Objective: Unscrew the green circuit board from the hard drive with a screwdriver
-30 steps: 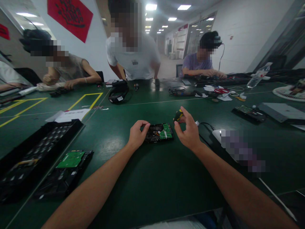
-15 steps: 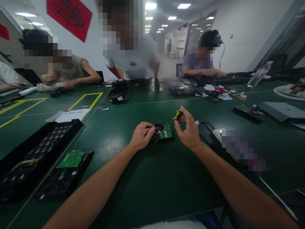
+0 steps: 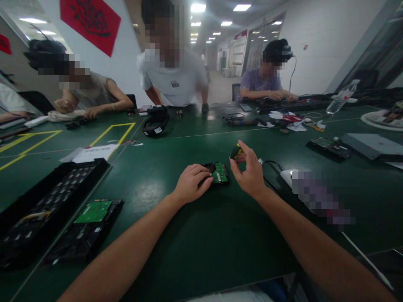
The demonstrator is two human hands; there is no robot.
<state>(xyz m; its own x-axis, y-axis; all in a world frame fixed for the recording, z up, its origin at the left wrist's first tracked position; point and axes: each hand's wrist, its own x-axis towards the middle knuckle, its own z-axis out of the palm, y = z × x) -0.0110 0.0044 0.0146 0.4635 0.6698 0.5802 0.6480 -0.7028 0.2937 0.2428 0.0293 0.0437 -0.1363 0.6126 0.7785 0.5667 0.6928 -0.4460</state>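
A hard drive (image 3: 222, 171) with a green circuit board on its face lies on the table in the middle of the view. My left hand (image 3: 193, 183) is closed over its left part, the fingers on top reaching toward the board and hiding that side. Just right of the drive and raised above the table, my right hand (image 3: 248, 172) pinches a small black-and-yellow screwdriver (image 3: 235, 152) between thumb and fingers. Its shaft and tip cannot be made out. The screwdriver does not touch the drive.
Left on the green table (image 3: 176, 235) are a long black tray (image 3: 91, 174) and larger circuit-board assembly (image 3: 94, 212). A power strip (image 3: 288, 176) with a cable lies right; beyond it are another drive (image 3: 329, 147) and a grey metal box (image 3: 374, 144). Several people are across the table.
My left hand has shifted right across the hard drive, covering more of it. The screwdriver has turned a little in my right hand's fingers, while that hand stays nearly in place.
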